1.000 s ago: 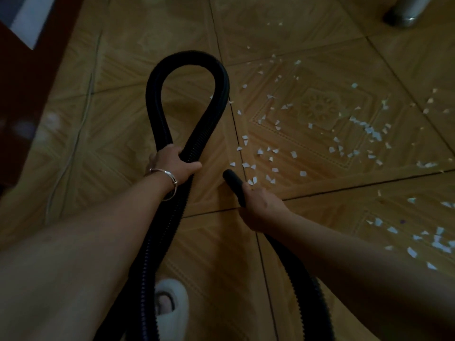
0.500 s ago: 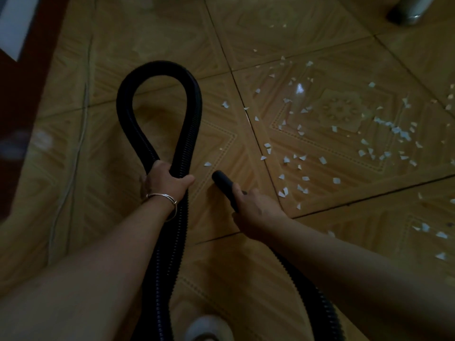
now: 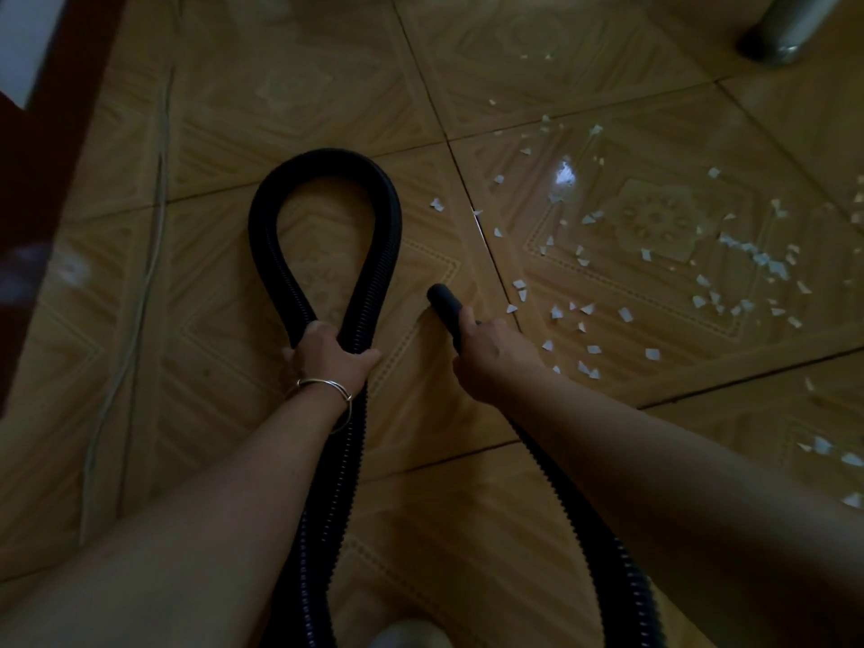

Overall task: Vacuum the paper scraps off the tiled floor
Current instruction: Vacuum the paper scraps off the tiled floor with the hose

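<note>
The black ribbed hose loop (image 3: 327, 160) is being clamped by left hand (image 3: 329, 353), smooth black nozzle (image 3: 444, 304) by right hand (image 3: 491, 362); kinking risks white paper scraps (image 3: 625, 314) being missed.

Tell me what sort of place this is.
Probably a room in a home: glossy patterned floor tiles, a metal furniture leg at the top right, a thin cable lying along the floor, and a vacuum hose held in both hands.

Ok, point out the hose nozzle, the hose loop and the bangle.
hose nozzle (image 3: 444, 308): head view, smooth tube near its open end.
hose loop (image 3: 327, 157): head view, top of the bend.
bangle (image 3: 322, 381): head view, band across the wrist.
</note>
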Demonstrator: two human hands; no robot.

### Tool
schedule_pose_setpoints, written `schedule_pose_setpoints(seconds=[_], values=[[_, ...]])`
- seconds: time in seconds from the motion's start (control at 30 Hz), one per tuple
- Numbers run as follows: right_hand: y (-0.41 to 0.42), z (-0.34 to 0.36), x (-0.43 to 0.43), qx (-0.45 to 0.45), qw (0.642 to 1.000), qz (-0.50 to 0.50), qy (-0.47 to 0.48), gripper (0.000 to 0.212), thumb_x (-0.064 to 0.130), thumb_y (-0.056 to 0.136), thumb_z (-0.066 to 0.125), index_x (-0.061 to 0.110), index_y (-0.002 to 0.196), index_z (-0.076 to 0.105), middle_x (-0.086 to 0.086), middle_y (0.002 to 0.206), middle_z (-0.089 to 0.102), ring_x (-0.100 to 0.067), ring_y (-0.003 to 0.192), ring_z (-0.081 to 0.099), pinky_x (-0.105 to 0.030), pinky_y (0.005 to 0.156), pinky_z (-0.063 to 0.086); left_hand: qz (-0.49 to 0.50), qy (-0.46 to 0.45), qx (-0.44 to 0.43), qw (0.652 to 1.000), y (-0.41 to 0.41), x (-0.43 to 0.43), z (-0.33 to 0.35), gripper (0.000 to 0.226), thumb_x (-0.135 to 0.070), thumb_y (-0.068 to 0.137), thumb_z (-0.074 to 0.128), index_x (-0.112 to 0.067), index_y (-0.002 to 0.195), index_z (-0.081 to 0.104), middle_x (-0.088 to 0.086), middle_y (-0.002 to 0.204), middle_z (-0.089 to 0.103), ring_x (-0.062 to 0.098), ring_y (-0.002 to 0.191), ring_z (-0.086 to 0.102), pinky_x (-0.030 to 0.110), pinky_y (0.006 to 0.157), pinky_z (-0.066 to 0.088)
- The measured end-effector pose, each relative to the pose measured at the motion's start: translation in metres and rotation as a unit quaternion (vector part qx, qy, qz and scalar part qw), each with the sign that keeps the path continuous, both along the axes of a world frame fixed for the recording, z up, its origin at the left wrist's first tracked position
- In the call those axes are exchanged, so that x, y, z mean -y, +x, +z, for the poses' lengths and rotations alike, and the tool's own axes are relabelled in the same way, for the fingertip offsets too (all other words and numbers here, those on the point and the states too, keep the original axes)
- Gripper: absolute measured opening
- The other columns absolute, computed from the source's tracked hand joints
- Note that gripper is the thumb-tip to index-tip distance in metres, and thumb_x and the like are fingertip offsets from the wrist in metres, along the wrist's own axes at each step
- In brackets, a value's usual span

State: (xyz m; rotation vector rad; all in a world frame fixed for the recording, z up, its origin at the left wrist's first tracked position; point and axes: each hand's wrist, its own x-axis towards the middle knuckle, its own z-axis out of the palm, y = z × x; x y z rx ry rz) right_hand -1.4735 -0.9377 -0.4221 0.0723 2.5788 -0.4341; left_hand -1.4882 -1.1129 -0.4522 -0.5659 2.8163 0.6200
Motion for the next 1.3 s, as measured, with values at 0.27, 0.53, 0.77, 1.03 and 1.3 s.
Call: schedule_pose_setpoints(seconds=[0.27,0.53,0.77,1.03,1.3], values=[[0.024,0.008,-0.029,0.038,0.999,-0.020,-0.003,0.056,0.018,0.098,0.045,0.017,0.147,0.020,-0.013,0.117,0.051,-0.026,0.092,0.056,-0.032,0.066,0.045,-0.030,-0.104,0.116,0.987,-0.002,-0.019,-0.005,0.061,-0.045,0.075,0.068,-0.007,0.122,0.056,0.006,0.146,0.021,0.043,0.130,0.023,0.050,0.107,0.027],[0.034,0.014,-0.064,0.057,0.993,-0.101,-0.001,0.054,0.015,0.096,0.047,0.015,0.145,0.025,-0.011,0.123,0.050,-0.025,0.103,0.056,-0.034,0.075,0.048,-0.167,-0.133,0.081,0.974,-0.001,-0.045,-0.013,0.074,-0.030,0.082,0.065,-0.017,0.143,0.026,0.012,0.149,0.020,0.031,0.135,0.024,0.046,0.108,0.029],[0.025,0.014,-0.066,0.052,0.992,-0.112,0.003,0.052,0.014,0.096,0.044,0.015,0.144,0.026,-0.012,0.121,0.050,-0.026,0.103,0.055,-0.034,0.075,0.049,-0.138,-0.025,0.073,0.987,-0.030,-0.051,0.001,0.053,-0.031,0.094,0.045,-0.040,0.143,0.027,0.018,0.130,0.034,0.037,0.112,0.050,0.040,0.095,0.040],[0.000,0.009,-0.055,0.040,0.991,-0.126,-0.005,0.055,0.013,0.097,0.045,0.015,0.146,0.021,-0.014,0.120,0.051,-0.026,0.101,0.058,-0.032,0.071,0.048,-0.088,0.119,0.056,0.987,-0.042,-0.079,0.011,0.039,-0.019,0.090,0.050,-0.024,0.128,0.046,0.015,0.114,0.037,0.034,0.105,0.050,0.027,0.088,0.038],[-0.065,0.003,-0.046,0.008,0.988,-0.153,-0.011,0.041,0.016,0.095,0.051,0.012,0.133,0.038,-0.014,0.122,0.053,-0.031,0.108,0.055,-0.035,0.075,0.042,-0.055,0.197,0.072,0.976,-0.076,-0.077,0.002,0.047,-0.021,0.088,0.052,-0.036,0.132,0.044,0.015,0.132,0.036,0.033,0.114,0.046,0.032,0.101,0.037]])
